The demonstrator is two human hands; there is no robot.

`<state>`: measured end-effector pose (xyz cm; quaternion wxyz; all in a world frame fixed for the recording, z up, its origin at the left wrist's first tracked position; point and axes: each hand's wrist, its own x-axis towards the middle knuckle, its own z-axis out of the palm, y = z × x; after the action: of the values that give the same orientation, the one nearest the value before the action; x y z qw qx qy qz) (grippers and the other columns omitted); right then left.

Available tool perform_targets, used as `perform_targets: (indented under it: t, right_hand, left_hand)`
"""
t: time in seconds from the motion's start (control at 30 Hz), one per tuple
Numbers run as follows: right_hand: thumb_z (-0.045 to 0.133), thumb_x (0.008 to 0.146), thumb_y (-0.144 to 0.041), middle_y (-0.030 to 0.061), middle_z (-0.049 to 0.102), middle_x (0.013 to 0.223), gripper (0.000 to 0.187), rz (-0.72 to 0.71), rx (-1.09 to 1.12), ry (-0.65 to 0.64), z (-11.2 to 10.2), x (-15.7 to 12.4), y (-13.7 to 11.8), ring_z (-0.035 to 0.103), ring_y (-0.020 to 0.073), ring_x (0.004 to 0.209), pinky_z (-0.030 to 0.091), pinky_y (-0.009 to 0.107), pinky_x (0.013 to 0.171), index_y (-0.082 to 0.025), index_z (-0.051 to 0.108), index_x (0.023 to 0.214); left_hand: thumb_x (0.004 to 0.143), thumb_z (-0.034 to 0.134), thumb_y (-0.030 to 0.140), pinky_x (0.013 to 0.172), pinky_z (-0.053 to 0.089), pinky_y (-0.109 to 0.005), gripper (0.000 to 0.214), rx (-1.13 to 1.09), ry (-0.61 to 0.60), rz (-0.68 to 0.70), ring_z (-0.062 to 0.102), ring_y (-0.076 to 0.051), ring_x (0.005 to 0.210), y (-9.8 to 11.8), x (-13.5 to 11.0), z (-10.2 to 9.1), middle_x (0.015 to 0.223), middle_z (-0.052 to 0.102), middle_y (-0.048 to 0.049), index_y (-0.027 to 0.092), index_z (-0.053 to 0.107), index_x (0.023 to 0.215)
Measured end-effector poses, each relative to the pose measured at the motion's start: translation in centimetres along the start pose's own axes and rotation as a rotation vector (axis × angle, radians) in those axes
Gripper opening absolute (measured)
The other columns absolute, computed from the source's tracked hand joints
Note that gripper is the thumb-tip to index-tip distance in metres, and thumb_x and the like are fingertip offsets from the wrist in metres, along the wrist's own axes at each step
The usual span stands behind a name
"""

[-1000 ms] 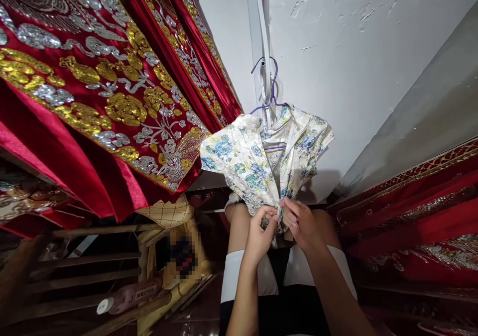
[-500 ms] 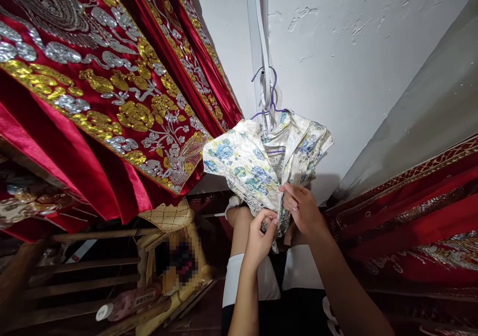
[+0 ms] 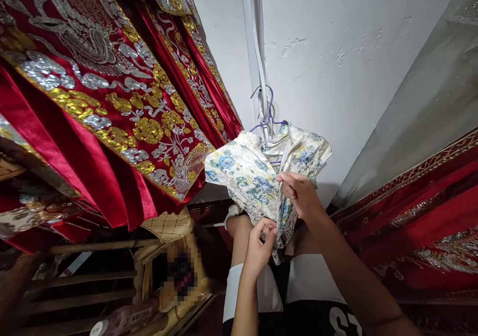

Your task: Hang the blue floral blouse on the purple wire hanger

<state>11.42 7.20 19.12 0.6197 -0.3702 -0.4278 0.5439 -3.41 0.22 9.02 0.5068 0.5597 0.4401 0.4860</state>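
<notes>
A short-sleeved floral blouse (image 3: 248,174), cream with blue flowers, hangs on a purple hanger (image 3: 271,108) against the wall. My left hand (image 3: 263,236) pinches the lower part of its front edge. Higher up on the same edge, the fingers and thumb of my right hand (image 3: 298,189) are closed on the cloth. The neckline gapes above my right hand, and the edge runs taut between both hands. Whether a zip or other fastening lies under my fingertips cannot be made out.
Red satin drapery (image 3: 145,127) with gold and silver sequins hangs at the left. Below it stands a wooden chair (image 3: 149,256) with a pinkish bottle (image 3: 130,318) lying by it. Red embroidered cloth (image 3: 418,221) borders the right. A pale strap (image 3: 260,42) runs down the wall.
The view has tilted up slightly, so the blouse and hanger sit lower. My right hand has shifted a little up along the front edge; my left hand keeps its hold low down.
</notes>
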Motion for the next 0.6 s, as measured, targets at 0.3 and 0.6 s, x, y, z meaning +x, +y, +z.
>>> perform_targets:
  t: [0.3,0.6]
  right_hand:
    - [0.083,0.073,-0.052,-0.0057,0.041,0.048,0.039,-0.075,-0.018,-0.008,0.9,3.0,-1.6,0.027,0.0071,0.045,0.017,0.027,0.045,-0.015,0.072,0.074]
    - [0.089,0.065,-0.052,-0.0063,0.044,0.047,0.041,-0.125,0.000,-0.013,2.4,5.5,-3.6,0.025,0.0045,0.042,0.016,0.024,0.041,-0.015,0.074,0.073]
  left_hand:
    - [0.093,0.061,0.050,0.058,0.028,-0.024,0.033,0.076,0.006,0.013,0.037,-0.013,0.061,-1.2,-0.1,-0.6,0.066,0.039,0.0038,0.018,0.063,0.089]
    - [0.091,0.062,0.057,0.055,0.025,-0.025,0.039,0.075,-0.005,-0.012,0.033,-0.013,0.057,-0.1,-0.2,-0.9,0.062,0.035,0.0054,0.019,0.059,0.084]
